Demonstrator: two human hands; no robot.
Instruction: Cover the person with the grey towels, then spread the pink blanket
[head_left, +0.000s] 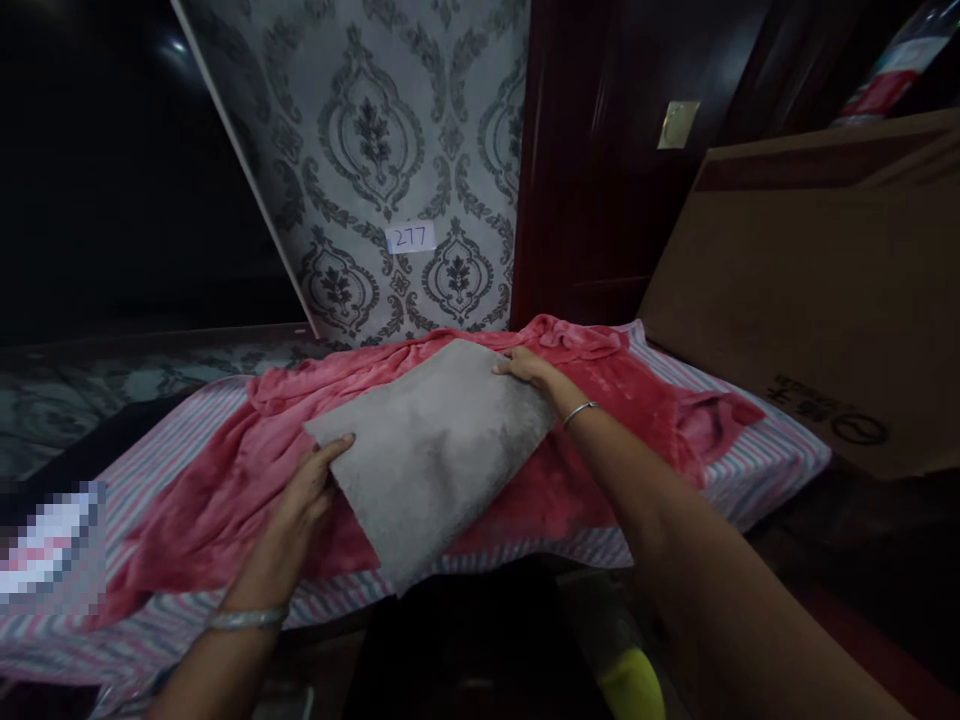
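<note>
A grey piece of plush-looking cloth (439, 450) is held up, spread fairly flat and tilted, above a rumpled red fleece blanket (217, 500). My left hand (311, 485) grips its left edge, thumb on top and the other fingers underneath. On the far right edge, my right hand (525, 368) pinches the cloth, its fingers partly hidden behind it. Below, the blanket lies across a striped pink, white and blue sheet (772, 455). Part of the blanket is covered from sight by the grey cloth.
A large cardboard box (810, 290) stands at the right, with a bottle (896, 70) above it. A dark television screen (135, 180) fills the upper left. Patterned wallpaper (375, 130) bears a paper label (411, 237) reading 277. Something yellow (634, 685) shows low down.
</note>
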